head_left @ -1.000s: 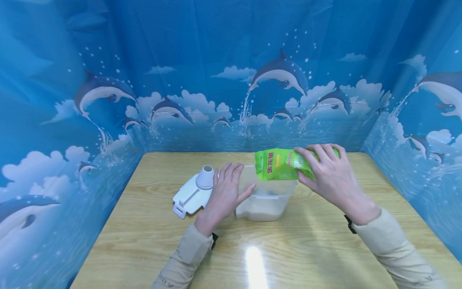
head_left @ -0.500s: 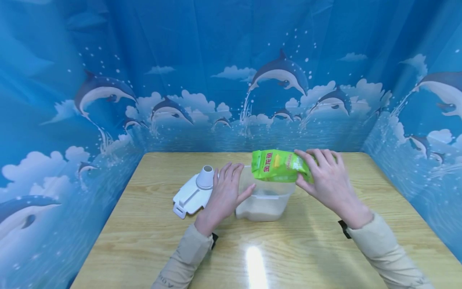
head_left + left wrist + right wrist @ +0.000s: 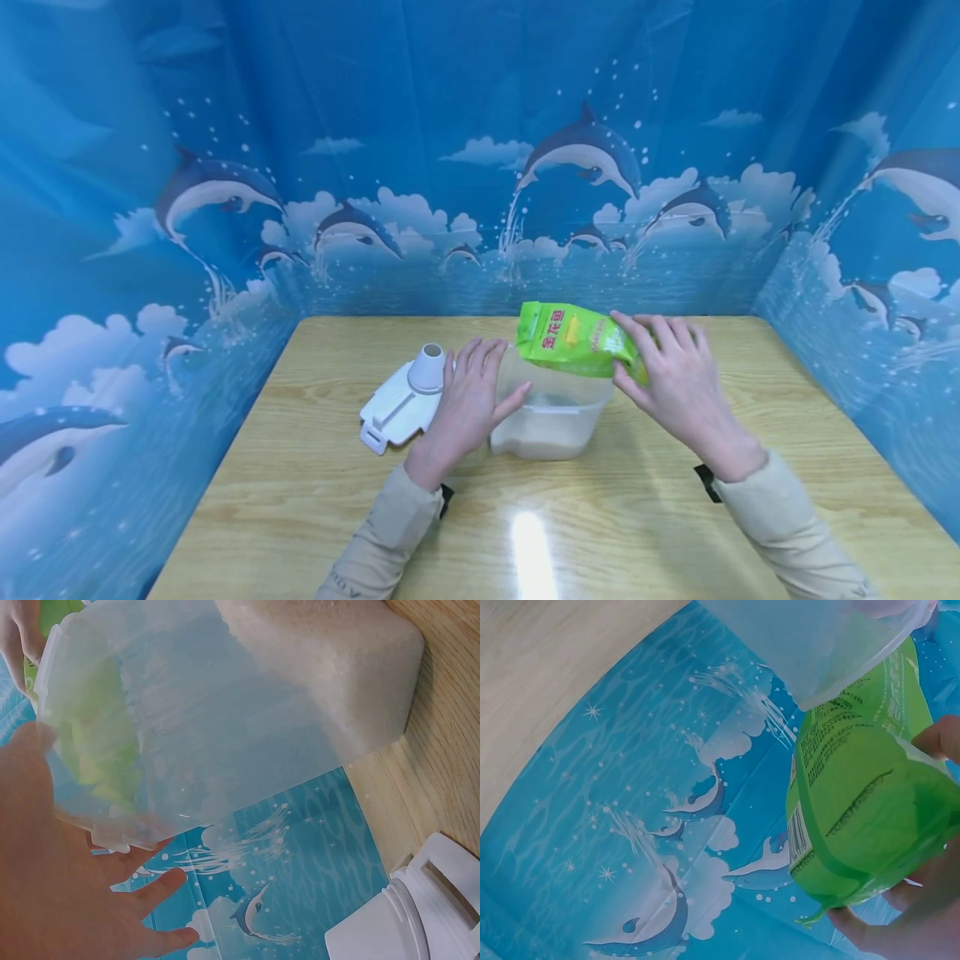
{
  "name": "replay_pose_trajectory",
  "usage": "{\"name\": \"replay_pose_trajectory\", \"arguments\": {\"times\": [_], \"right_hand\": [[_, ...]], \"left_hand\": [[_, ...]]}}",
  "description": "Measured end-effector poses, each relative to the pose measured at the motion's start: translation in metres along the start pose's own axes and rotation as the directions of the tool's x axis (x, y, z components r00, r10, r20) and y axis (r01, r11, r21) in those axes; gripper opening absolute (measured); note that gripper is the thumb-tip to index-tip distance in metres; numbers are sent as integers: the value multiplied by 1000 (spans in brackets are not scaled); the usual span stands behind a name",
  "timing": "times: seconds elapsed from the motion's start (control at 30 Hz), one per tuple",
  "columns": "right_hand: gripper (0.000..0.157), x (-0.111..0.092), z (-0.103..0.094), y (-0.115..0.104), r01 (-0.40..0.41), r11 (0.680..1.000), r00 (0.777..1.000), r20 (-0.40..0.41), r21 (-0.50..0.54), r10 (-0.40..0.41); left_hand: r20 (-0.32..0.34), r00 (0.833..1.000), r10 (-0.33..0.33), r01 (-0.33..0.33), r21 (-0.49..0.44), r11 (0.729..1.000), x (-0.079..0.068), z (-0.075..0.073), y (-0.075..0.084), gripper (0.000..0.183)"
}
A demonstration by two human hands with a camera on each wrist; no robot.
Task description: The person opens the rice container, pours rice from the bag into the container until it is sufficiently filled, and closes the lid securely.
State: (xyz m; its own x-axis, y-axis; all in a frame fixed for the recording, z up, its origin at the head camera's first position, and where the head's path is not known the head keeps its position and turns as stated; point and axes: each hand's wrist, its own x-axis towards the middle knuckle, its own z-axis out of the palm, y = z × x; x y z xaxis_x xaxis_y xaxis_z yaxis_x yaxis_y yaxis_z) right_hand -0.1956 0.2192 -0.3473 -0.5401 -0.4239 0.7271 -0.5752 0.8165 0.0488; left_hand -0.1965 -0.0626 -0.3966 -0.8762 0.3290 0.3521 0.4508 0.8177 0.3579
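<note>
My right hand (image 3: 682,387) grips the back end of a green printed plastic bag (image 3: 573,340), holding it tilted over a clear plastic container (image 3: 555,425). The bag's top end leans left across the container's mouth. White rice-like grains (image 3: 352,675) lie at the bottom of the container, seen through its wall in the left wrist view. My left hand (image 3: 468,404) rests at the container's left rim, fingers straight and spread, thumb along the near edge. In the right wrist view, thumb and fingers (image 3: 941,739) hold the bag from both sides; its opening is hidden.
A white lid (image 3: 393,408) with a cone-shaped spout (image 3: 427,368) lies on the wooden table (image 3: 300,500), left of the container. Blue dolphin-print curtains (image 3: 450,100) enclose the table at the back and sides.
My right hand has moved slightly left and the bag has swung left with it, its left end rising and right end dipping. My left hand, container and lid have stayed put.
</note>
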Motion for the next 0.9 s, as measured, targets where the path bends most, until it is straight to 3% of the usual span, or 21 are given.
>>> {"name": "replay_pose_trajectory", "arguments": {"times": [0.4,0.9], "right_hand": [[54,-5,2,-6,-29,999,999,32,26,28],[63,-13,3,-9,-57,998,998,29,32,56]], "left_hand": [[8,1000,-16,16,2,1000,0,-2,1,74],[19,1000,-23,23,2,1000,1,-1,1,74]]}}
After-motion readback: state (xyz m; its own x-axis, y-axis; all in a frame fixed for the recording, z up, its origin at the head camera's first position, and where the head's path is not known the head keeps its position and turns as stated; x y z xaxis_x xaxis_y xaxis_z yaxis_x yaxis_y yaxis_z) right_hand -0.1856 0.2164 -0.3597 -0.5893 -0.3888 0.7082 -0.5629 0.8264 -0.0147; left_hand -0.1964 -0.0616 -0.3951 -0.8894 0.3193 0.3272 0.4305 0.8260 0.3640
